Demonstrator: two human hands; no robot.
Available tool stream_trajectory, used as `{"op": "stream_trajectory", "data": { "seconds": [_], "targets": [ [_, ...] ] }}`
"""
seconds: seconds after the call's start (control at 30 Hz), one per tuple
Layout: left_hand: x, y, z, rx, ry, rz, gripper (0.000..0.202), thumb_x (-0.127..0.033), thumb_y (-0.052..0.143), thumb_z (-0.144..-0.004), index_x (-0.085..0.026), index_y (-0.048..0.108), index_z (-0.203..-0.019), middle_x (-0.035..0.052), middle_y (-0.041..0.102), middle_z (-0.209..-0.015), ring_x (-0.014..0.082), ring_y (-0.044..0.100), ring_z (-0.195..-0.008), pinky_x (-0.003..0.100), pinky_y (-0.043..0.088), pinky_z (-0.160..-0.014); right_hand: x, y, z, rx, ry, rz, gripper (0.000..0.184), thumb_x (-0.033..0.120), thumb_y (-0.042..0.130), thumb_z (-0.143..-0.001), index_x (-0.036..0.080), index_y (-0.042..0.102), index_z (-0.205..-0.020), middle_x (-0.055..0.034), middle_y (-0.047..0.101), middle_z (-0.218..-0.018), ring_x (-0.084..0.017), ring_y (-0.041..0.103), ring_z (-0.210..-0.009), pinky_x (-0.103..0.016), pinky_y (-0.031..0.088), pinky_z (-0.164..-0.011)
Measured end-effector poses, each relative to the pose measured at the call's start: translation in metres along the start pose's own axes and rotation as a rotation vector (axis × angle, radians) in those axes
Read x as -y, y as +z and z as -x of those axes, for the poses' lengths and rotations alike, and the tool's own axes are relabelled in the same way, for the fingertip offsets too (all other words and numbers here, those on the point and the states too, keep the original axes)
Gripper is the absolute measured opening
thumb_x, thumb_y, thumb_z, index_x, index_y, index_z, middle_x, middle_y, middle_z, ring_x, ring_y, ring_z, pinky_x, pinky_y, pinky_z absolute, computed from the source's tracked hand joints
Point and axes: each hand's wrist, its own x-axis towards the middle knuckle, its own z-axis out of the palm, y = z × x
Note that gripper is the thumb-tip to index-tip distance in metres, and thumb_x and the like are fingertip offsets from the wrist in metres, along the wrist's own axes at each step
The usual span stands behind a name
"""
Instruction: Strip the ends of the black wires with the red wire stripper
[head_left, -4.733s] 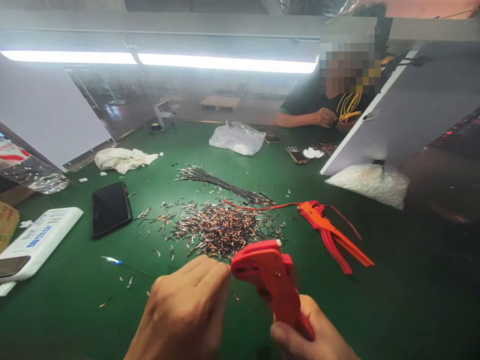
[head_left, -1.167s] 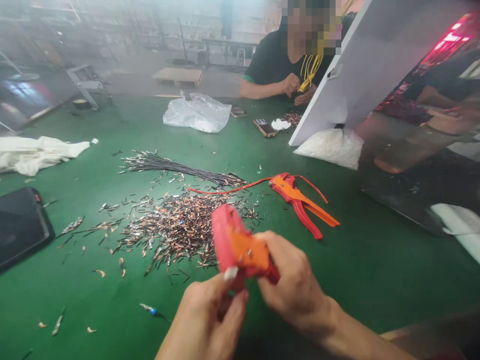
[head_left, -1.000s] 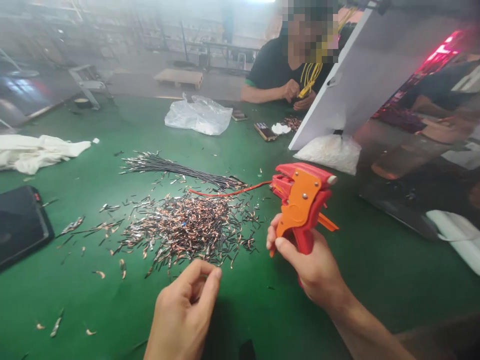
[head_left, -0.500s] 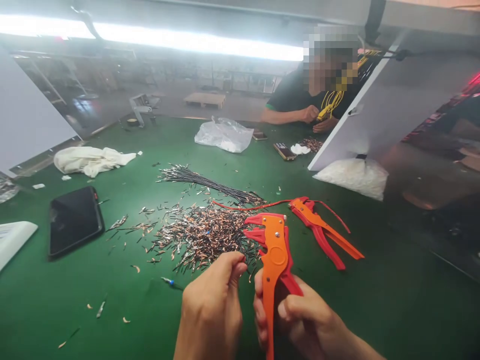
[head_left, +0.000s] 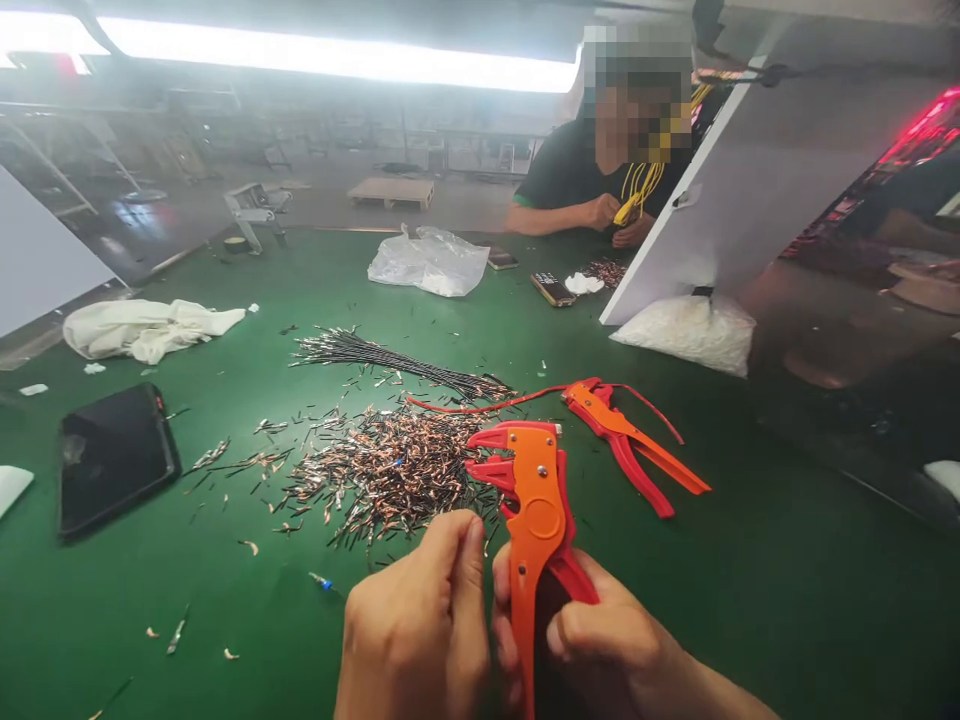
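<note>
My right hand point(head_left: 622, 630) is wrapped round the handles of an orange and red wire stripper point(head_left: 541, 500), held upright with its jaws pointing left. Just left of the tool, my left hand point(head_left: 420, 610) is closed, thumb pressed against the fingers; whatever it pinches is hidden. Behind both hands lies a pile of short black wire pieces with bare copper ends point(head_left: 390, 470). A bundle of longer black wires point(head_left: 397, 360) rests beyond the pile. To the right, a second wire stripper point(head_left: 622, 435) lies on the green table point(head_left: 247, 640) beside a thin red strip point(head_left: 510, 402).
A black phone point(head_left: 116, 460) and a white cloth point(head_left: 150, 328) lie at left. Farther back are a clear plastic bag point(head_left: 431, 262) and another phone point(head_left: 553, 289). A filled white bag point(head_left: 690, 333) sits by a white panel point(head_left: 697, 210). A co-worker point(head_left: 562, 180) handles yellow cables opposite.
The view has shifted, so the table things sit a little farther left. My left hand has turned slightly and its thumb shows more; the right hand still grips the wire stripper.
</note>
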Motion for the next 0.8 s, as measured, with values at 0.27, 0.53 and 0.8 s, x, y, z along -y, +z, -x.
{"op": "stream_trajectory", "data": {
  "seconds": [0.27, 0.53, 0.8],
  "targets": [
    [-0.017, -0.002, -0.006, 0.144, -0.396, 0.365, 0.031, -0.031, 0.049, -0.096, -0.022, 0.061, -0.069, -0.0082, 0.055, -0.045, 0.0072, 0.051, -0.037, 0.016, 0.038, -0.044, 0.001, 0.001, -0.002, -0.091, -0.152, 0.308, 0.024, 0.014, 0.055, -0.066, 0.017, 0.064, -0.088, -0.0009, 0.066, -0.073, -0.017, 0.060, -0.068, -0.029, 0.048, -0.070],
    [-0.016, -0.014, -0.025, 0.498, -0.748, 0.856, 0.033, -0.046, 0.061, -0.085, -0.019, 0.056, -0.066, -0.0058, 0.048, -0.053, 0.0063, 0.040, -0.042, 0.017, 0.038, -0.043, 0.001, 0.001, 0.000, -0.043, -0.057, 0.247, 0.023, 0.016, 0.057, -0.067, 0.017, 0.066, -0.088, -0.0003, 0.062, -0.072, -0.014, 0.052, -0.061, -0.026, 0.042, -0.060],
    [-0.006, -0.014, -0.031, 0.412, -0.760, 0.927, 0.038, -0.055, 0.060, -0.080, -0.022, 0.049, -0.064, -0.0132, 0.026, -0.039, 0.0041, 0.012, -0.036, 0.016, 0.015, -0.035, 0.003, 0.007, 0.003, -0.022, 0.055, 0.052, 0.039, 0.011, 0.054, -0.060, 0.016, 0.068, -0.096, -0.0064, 0.073, -0.088, -0.021, 0.068, -0.076, -0.034, 0.052, -0.075]
  ]
}}
